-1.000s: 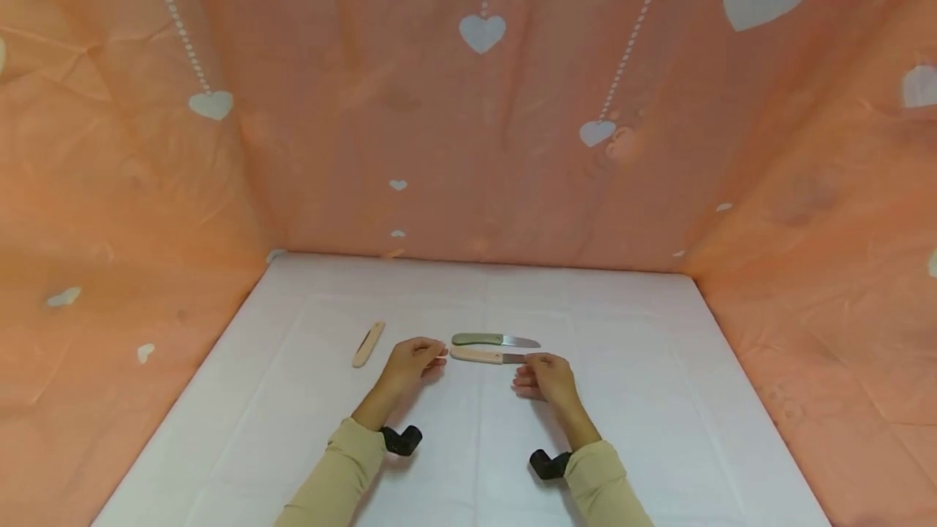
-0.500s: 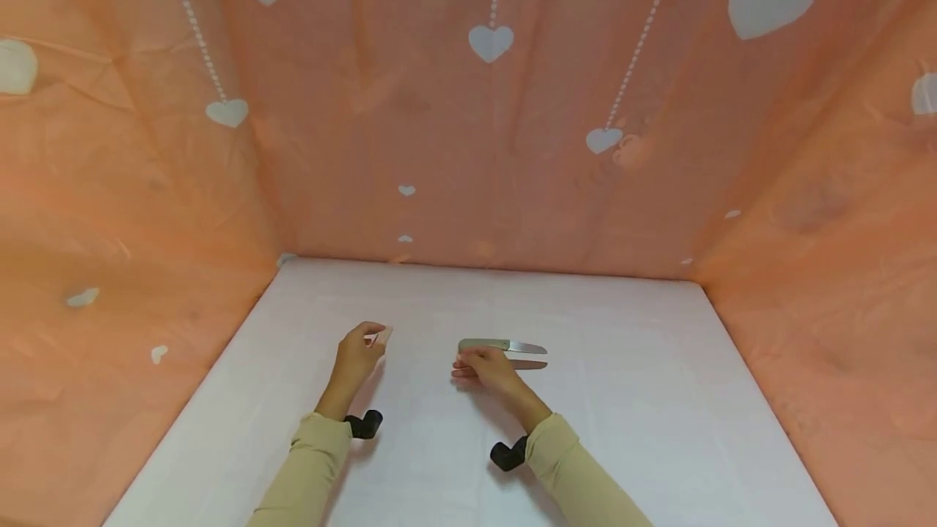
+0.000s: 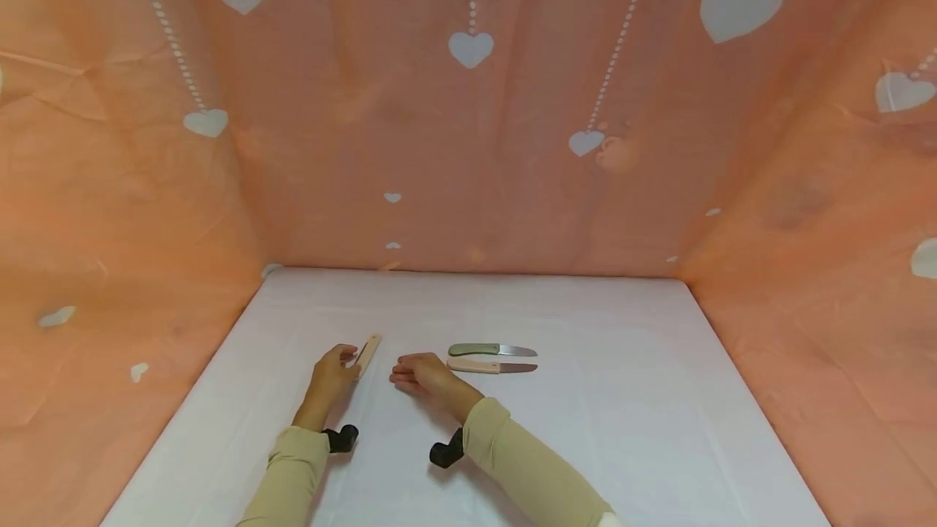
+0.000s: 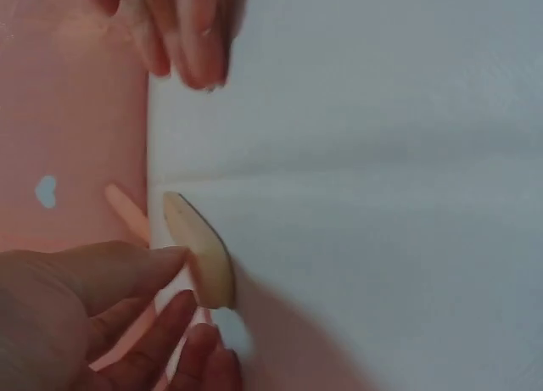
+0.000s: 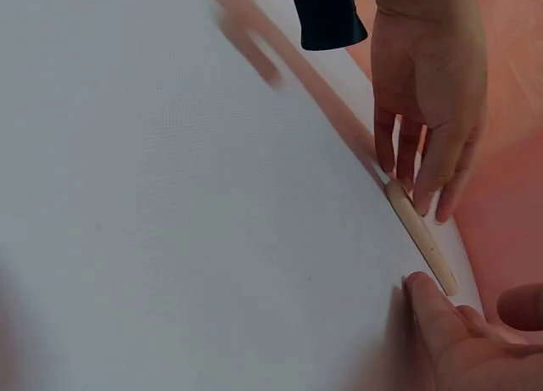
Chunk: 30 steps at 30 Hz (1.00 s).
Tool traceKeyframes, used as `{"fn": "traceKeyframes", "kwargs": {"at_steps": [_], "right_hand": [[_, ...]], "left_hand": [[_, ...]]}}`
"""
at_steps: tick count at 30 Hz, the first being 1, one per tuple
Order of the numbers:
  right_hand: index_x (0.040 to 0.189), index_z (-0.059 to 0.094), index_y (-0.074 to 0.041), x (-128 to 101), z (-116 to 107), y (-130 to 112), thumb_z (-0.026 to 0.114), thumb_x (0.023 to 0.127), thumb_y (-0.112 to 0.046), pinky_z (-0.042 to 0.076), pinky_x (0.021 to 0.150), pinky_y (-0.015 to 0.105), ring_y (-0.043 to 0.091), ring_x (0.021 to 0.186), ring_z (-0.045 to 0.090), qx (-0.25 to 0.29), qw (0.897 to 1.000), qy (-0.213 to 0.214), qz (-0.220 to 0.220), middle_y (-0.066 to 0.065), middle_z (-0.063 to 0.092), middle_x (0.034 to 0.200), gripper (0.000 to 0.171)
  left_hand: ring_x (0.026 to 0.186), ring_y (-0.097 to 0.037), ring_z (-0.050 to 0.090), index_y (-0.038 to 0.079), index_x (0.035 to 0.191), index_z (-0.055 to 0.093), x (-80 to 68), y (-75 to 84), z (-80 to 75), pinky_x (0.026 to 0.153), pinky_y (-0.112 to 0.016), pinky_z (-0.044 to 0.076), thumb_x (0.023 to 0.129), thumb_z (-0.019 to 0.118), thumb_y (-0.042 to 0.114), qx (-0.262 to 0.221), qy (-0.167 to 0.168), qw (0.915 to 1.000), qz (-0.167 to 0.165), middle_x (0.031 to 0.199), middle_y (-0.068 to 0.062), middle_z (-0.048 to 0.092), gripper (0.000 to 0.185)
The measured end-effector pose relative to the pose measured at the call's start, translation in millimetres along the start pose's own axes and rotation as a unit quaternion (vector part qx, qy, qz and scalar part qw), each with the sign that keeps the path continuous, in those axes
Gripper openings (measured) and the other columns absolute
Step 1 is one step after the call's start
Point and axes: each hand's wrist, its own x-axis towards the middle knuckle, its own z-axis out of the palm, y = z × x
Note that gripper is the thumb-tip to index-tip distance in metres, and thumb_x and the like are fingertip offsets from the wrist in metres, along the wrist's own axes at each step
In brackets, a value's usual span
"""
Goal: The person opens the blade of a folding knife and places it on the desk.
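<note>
The beige sheath (image 3: 367,354) lies angled away from the person, its near end pinched by the left hand (image 3: 331,372), while the right hand (image 3: 419,372), loosely curled and empty, sits just beside it.

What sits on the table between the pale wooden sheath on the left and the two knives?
Only the person's right hand, resting on the white table, lies between the wooden sheath and the two knives; the head view shows this.

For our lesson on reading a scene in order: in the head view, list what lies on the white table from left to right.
Left hand → wooden sheath held by it → right hand → pale-handled knife, with the green-handled knife just behind it.
</note>
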Motion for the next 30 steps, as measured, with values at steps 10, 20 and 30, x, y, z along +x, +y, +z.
{"fn": "traceKeyframes", "kwargs": {"at_steps": [10,20,30], "right_hand": [[0.127,0.034,0.021,17.5,2.5,0.0,0.037,0.095,0.005,0.042,0.095,0.043,0.044,0.113,0.049,0.088,0.996,-0.006,0.010,0.037,0.048,0.120,0.036],[0.128,0.034,0.021,23.6,1.2,4.9,0.033,0.097,0.002,0.040,0.097,0.045,0.042,0.117,0.046,0.113,0.993,-0.024,0.028,0.036,0.045,0.125,0.037],[0.125,0.043,0.018,23.7,-4.7,3.4,0.042,0.092,0.005,0.045,0.092,0.041,0.035,0.108,0.056,0.068,0.997,-0.038,0.012,0.030,0.056,0.114,0.035]], "left_hand": [[0.093,-0.036,0.057,-0.013,0.108,0.056,2.6,1.7,13.0,0.078,-0.041,0.048,0.085,0.058,0.000,-0.016,-0.016,0.9997,-0.002,0.099,-0.025,0.061,0.027],[0.097,-0.036,0.058,-0.013,0.115,0.054,-5.7,9.3,22.0,0.079,-0.042,0.049,0.085,0.060,0.000,-0.028,-0.056,0.9979,-0.016,0.111,-0.028,0.059,0.033],[0.102,-0.034,0.057,-0.014,0.119,0.053,-12.2,12.7,23.9,0.080,-0.036,0.050,0.088,0.059,0.003,-0.098,-0.067,0.9921,-0.039,0.115,-0.029,0.057,0.035]]}}
